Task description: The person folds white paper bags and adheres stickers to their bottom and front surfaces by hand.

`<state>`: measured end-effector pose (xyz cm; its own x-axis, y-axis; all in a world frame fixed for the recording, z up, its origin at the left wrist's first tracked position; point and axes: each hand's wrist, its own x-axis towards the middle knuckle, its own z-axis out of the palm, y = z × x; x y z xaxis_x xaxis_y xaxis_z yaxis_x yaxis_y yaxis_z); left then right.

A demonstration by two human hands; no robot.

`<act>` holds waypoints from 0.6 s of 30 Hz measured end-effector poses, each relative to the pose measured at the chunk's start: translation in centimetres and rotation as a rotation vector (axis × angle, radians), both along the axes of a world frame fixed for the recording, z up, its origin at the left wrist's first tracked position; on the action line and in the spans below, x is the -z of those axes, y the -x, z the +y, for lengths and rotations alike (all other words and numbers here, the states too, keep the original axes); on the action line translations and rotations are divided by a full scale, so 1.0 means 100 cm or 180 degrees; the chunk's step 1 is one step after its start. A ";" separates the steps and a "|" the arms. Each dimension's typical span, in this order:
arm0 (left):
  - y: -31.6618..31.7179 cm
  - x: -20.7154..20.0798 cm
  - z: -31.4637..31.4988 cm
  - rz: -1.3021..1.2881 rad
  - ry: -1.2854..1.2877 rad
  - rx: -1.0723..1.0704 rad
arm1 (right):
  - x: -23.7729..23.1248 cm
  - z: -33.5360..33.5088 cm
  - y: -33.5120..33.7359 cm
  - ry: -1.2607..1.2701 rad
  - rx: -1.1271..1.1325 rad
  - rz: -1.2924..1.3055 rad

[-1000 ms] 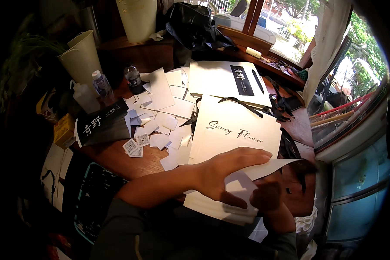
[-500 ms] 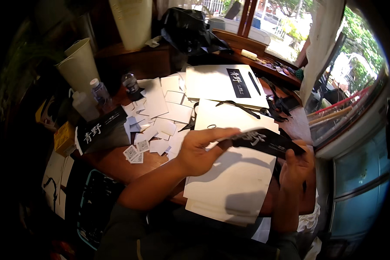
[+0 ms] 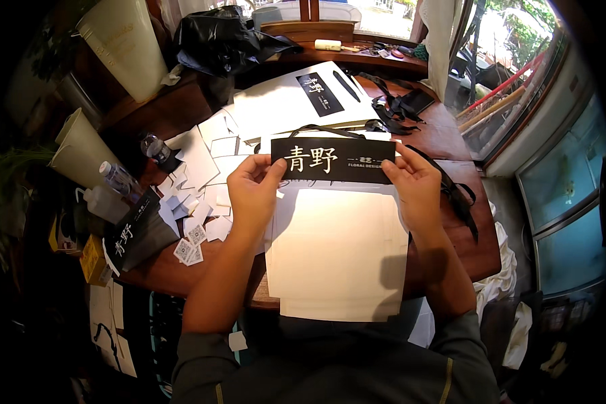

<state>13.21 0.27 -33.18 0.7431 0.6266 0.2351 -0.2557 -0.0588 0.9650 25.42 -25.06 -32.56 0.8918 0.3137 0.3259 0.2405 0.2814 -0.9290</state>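
Note:
A long black label [image 3: 337, 151] with white lettering is stretched level between my two hands. My left hand [image 3: 252, 192] pinches its left end between thumb and fingers; my right hand [image 3: 417, 192] pinches the right end the same way. Beneath lies a flat cream paper bag [image 3: 337, 249], its upper part partly covered by the label. A black ribbon handle [image 3: 330, 130] shows just beyond the label. Whether the label touches the bag, I cannot tell.
Farther back lies another cream bag [image 3: 269, 101] bearing a similar black label. Black ribbons [image 3: 398, 111] lie beside it. White paper scraps [image 3: 209, 195], a stack of black labels [image 3: 141, 225], bottles [image 3: 118, 180] and a yellow box [image 3: 95, 261] occupy the left side.
The label has gone from tilted to level, its printed face now in full view. My hands have moved evenly to its two ends. The whole view has shifted.

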 end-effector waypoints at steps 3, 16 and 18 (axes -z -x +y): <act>-0.006 0.013 0.009 0.0181 0.0133 0.0070 | 0.015 0.006 -0.010 -0.0090 -0.0013 0.0321; 0.050 0.020 -0.024 0.0195 0.0848 0.0411 | 0.014 -0.045 0.052 0.0374 -0.0087 0.0657; 0.053 0.016 -0.023 0.0059 0.0859 0.0521 | 0.004 -0.052 0.055 0.0312 0.0053 0.0513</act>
<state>7.89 -2.07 -34.75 0.8418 0.5363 0.0621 -0.2229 0.2404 0.9447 19.92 -30.28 -32.97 0.9354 0.3216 0.1469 0.0901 0.1849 -0.9786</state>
